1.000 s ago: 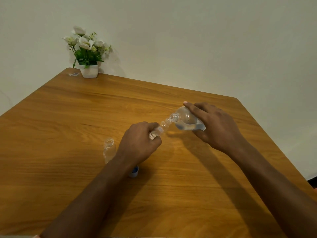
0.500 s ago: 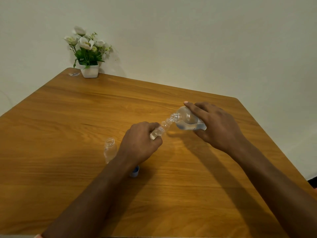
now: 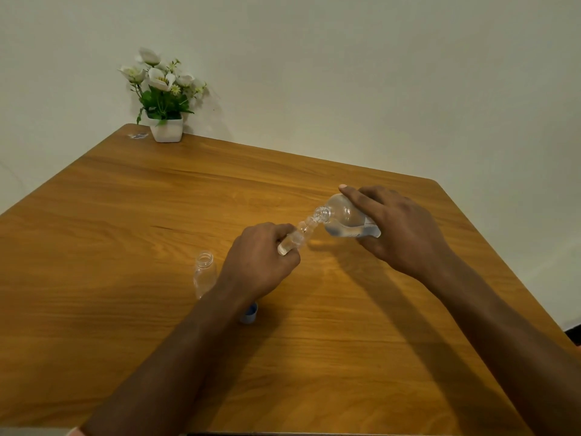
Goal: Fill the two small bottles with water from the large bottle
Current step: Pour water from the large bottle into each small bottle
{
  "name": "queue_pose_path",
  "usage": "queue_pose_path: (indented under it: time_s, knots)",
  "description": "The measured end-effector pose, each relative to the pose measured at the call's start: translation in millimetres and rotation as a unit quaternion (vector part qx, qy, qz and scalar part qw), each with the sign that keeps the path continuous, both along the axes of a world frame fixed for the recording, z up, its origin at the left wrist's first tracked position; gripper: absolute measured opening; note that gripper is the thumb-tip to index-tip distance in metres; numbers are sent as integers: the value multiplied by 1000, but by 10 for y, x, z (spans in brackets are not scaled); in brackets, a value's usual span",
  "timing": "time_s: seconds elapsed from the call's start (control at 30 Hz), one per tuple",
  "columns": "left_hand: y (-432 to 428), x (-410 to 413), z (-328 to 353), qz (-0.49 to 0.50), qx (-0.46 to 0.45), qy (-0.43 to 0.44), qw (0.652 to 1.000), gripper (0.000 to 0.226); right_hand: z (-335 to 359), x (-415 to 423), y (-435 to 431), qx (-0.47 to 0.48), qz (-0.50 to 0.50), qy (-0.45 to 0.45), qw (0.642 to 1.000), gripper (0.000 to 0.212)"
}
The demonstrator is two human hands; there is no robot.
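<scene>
Mid-pour: beyond the blue cap (image 3: 250,313) on the wooden table (image 3: 125,215), our left hand (image 3: 261,262) curls its fingers and thumb round the lower half of one small bottle (image 3: 297,236). It is tilted, and its long axis runs from those fingers away from the cap and rightward. Its mouth meets the mouth of the large bottle (image 3: 345,220), farther right of the cap. Our right hand (image 3: 399,228) wraps that bottle from above, forefinger stretched along its shoulder, holding it tipped almost on its side with the neck pointing left. Water pools along its low side. The second small bottle (image 3: 204,273) stands upright, open and apparently empty, just left of the cap. Our left hand is the nearer one to it. Against a second ago, both hands and bottles are in nearly the same pose. We cannot tell the held bottle's fill level.
</scene>
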State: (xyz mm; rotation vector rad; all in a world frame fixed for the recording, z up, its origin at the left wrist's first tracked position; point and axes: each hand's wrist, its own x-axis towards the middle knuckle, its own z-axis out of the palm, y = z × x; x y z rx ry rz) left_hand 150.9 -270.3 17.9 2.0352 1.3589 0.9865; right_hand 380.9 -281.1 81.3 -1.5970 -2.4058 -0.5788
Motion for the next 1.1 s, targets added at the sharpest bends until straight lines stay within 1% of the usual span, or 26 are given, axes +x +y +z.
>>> queue_pose_path:
  time_s: [0.3,0.6,0.93,1.1]
  knots:
    - [1,-4,1,-7,-2,-2,1000,16,13,2,-6,0,2,1,1000,84]
    - [6,8,-10,-14,3,-4,1000,5,18,6,-7,-2,-1,-1,1000,84]
    - [19,4,-25,-12,4,4,1000,12,28,7,-8,1,1,-4,1000,83]
    - [10,2,-15,-12,6,3,1000,6,34,7,-9,0,1,-4,1000,83]
